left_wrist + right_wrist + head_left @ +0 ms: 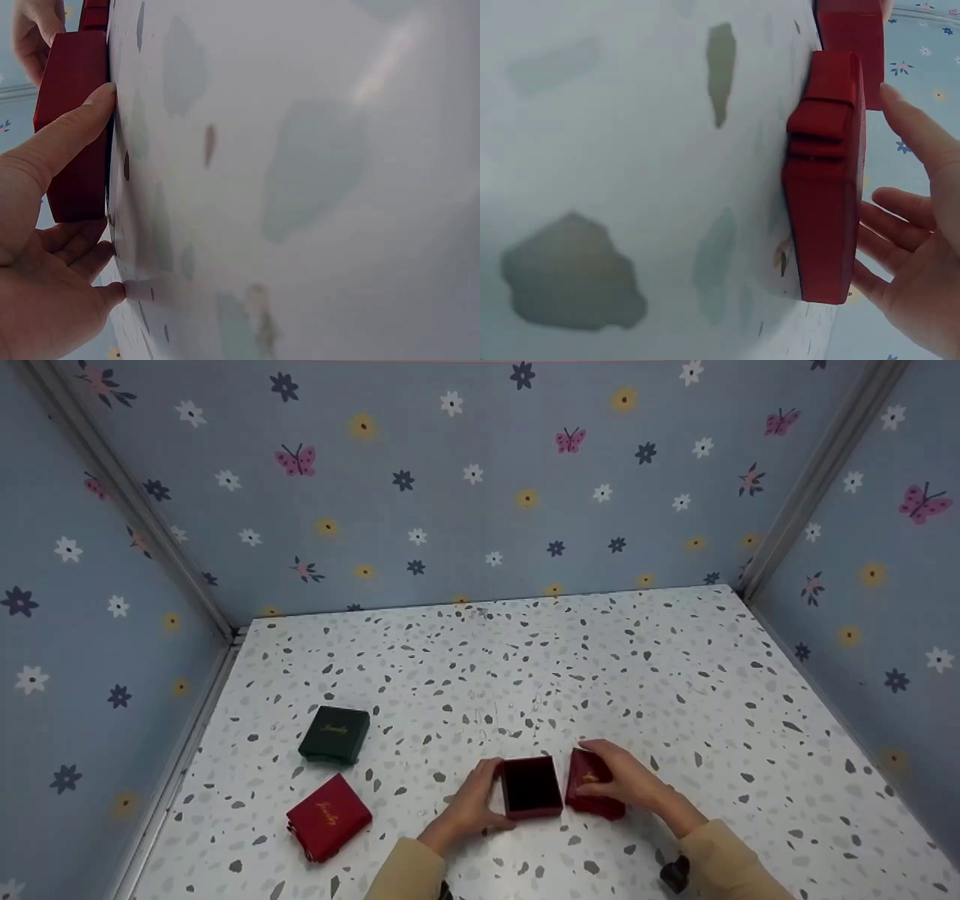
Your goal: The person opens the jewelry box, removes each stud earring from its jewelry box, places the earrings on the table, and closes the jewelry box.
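A dark red jewelry box base (pixel 533 812) sits upright on the table, its black-lined inside facing up. My left hand (pixel 471 802) grips it from the left, the thumb along the near side and the fingers at the far side. Just right of the base lies the red box lid (pixel 584 775), flat with gold lettering on top and a red bow (pixel 821 120) on its side. My right hand (pixel 628 780) is over the lid, its fingers loosely extended at the lid's edge and its thumb above the top.
Left of my hands are two closed jewelry boxes with gold lettering: a dark green box (pixel 334 735) and a red box (pixel 330 819) nearer to me. The speckled white table (pixel 480 675) is bordered by flower-patterned walls (pixel 480 510) at the back and both sides.
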Action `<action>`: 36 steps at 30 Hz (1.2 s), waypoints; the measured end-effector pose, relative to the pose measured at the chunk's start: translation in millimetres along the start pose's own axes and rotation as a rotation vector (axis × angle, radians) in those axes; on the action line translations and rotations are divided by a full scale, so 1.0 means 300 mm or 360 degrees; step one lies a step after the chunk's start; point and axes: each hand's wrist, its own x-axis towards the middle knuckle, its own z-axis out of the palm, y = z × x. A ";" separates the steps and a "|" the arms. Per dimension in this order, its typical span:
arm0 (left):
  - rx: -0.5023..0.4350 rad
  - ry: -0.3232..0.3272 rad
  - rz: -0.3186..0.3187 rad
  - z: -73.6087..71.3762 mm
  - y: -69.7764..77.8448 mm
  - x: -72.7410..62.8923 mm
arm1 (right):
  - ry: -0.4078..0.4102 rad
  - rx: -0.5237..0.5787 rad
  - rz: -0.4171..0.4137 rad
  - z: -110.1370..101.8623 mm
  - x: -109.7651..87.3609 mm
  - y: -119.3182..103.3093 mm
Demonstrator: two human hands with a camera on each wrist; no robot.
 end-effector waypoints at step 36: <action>-0.0003 0.0000 -0.0002 -0.005 0.006 -0.003 | -0.0059 -0.0253 0.0172 0.032 -0.027 -0.038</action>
